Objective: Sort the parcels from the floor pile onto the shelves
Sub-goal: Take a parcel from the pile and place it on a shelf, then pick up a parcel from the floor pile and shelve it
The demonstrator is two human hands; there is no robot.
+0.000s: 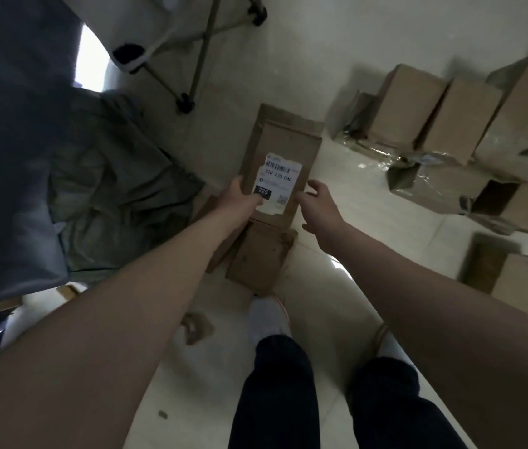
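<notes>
A brown cardboard parcel (283,147) with a white shipping label marked 220 is in the middle of the view. My left hand (241,199) grips its near left edge, thumb lying on the label. My right hand (316,205) hovers open just off the parcel's right side, fingers spread, apart from the cardboard. A second brown parcel (259,257) lies on the floor right below the held one, near my feet.
Several cardboard boxes (457,121) stand and lie along the wall on the right, one open box (509,270) nearer me. A grey-green sack (116,189) sits at left. Folding chair legs (191,76) stand beyond it. Pale floor tiles (330,319) surround my feet.
</notes>
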